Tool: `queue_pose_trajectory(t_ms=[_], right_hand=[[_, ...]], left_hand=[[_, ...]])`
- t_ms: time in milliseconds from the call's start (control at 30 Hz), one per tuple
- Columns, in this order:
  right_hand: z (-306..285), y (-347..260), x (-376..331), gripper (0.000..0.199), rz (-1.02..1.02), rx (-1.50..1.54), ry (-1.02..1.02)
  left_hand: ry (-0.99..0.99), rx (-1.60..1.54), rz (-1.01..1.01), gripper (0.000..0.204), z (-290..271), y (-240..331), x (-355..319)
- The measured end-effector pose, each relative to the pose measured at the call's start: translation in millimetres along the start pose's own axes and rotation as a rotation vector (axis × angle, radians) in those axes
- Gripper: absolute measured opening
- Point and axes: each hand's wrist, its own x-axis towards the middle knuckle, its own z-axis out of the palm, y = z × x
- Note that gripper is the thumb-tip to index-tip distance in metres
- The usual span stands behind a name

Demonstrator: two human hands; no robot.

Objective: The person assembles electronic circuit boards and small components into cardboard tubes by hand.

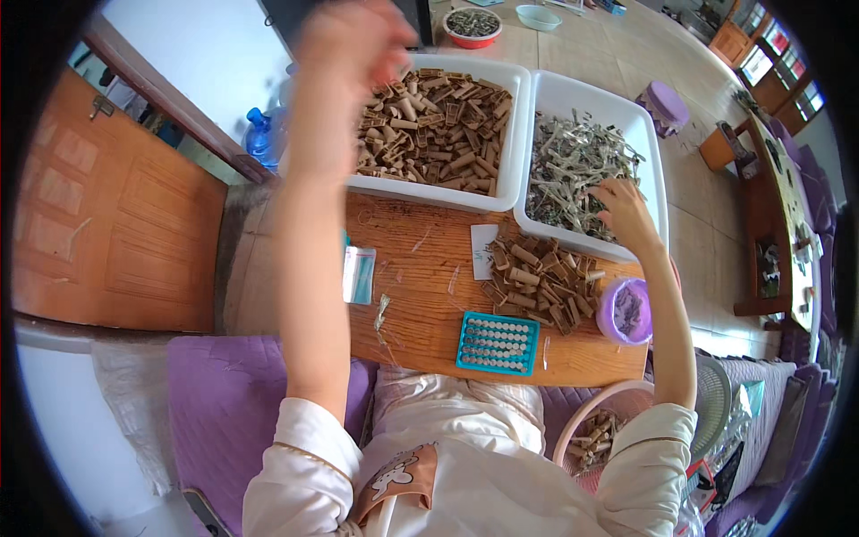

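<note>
Nearest the person, at the lower middle of the frame, a teal plastic grid tray (497,343) filled with rows of small pale round pieces lies flat on the wooden board surface (420,304), close to the lap, probably so both hands can reach it easily. Just right of it sits a small purple plastic cup (625,311) holding grey bits, at the board's right edge. Between them and a little farther up, a loose heap of short brown cardboard-like tubes (537,282) is spread directly on the surface, within a short reach of the right hand (624,210).

That right hand rests, fingers spread and curled downward, on the near edge of the right white rectangular plastic tub (649,148), among thin silvery-grey strips (573,170); the strips lie under and just beyond its fingertips. Whether it pinches one cannot be told.

The left hand (353,40) is raised high at the upper middle of the frame, blurred, above the left white rectangular plastic tub (517,134) full of brown tubes (434,130); its grip cannot be told. A small clear packet with a teal stripe (359,275) lies beside the left forearm.
</note>
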Motion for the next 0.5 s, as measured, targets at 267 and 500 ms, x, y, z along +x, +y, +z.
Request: queue_pose_trajectory(t_ms=[267, 500], right_hand=[[25, 22, 1, 0.028, -0.069, -0.080, -0.116], [28, 14, 3, 0.023, -0.024, 0.007, -0.022]], left_hand=[[-0.517, 1.147, -0.717, 0.024, -36, -230, -28], [-0.604, 1.292, -0.478, 0.030, -6, -239, -19]])
